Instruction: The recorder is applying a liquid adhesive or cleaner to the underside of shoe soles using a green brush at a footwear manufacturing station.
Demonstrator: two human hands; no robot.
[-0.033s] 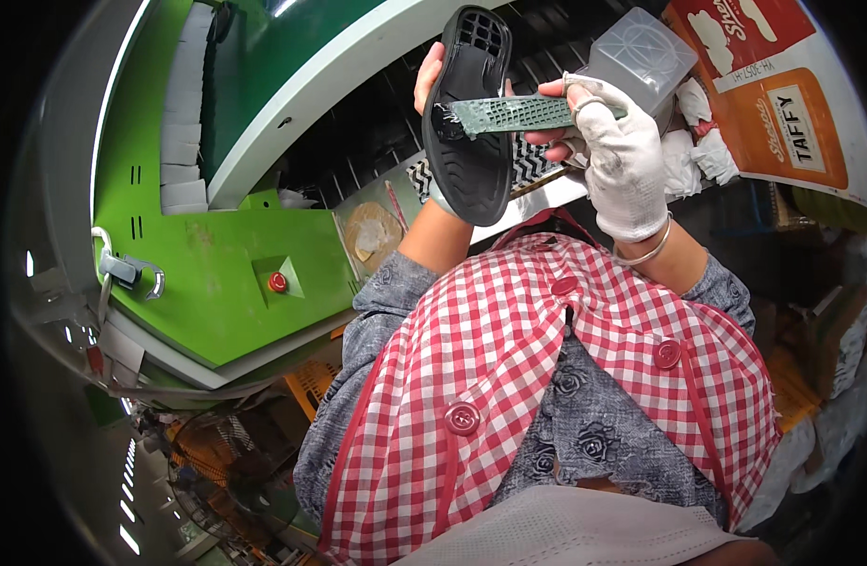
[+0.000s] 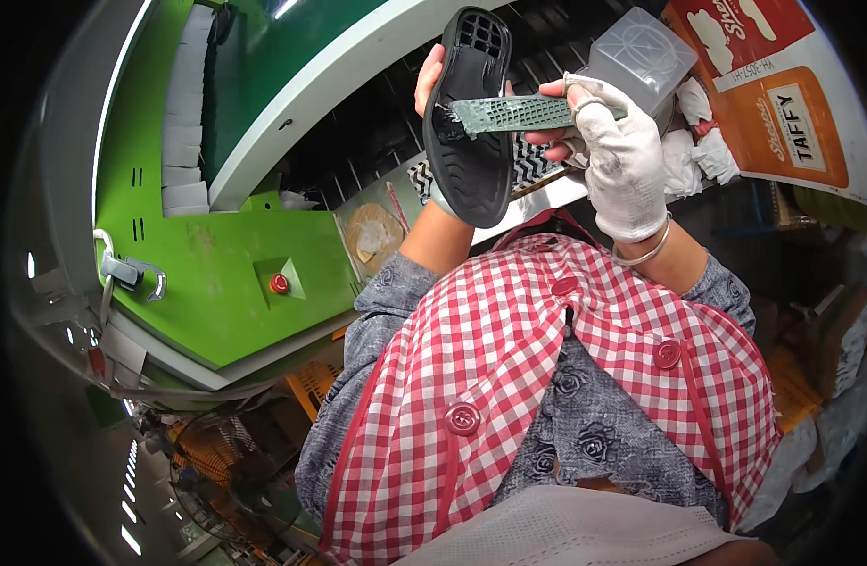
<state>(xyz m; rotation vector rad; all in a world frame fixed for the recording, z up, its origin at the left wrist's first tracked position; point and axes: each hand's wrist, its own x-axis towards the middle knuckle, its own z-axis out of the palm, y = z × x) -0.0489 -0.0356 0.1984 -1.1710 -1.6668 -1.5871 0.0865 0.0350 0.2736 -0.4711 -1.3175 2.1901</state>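
Note:
A black shoe sole (image 2: 473, 174) stands nearly upright in front of me, with a grid of square hollows at its top end. My left hand (image 2: 428, 81) is closed round it from behind; its fingers show at the left edge, while the palm is hidden. In a white fingerless glove, my right hand (image 2: 625, 160) pinches a flat green perforated strip (image 2: 518, 114). The strip lies level across the sole, its frayed whitish end over the sole's middle. Whether that end touches the sole, I cannot tell.
To the left is a green machine housing (image 2: 207, 302) with a red push button (image 2: 279, 283). A clear plastic container (image 2: 644, 58) stands beyond my right hand, near crumpled white cloths (image 2: 711, 156) and a red and orange printed box (image 2: 787, 123). Zigzag-patterned material (image 2: 532, 160) lies behind the sole.

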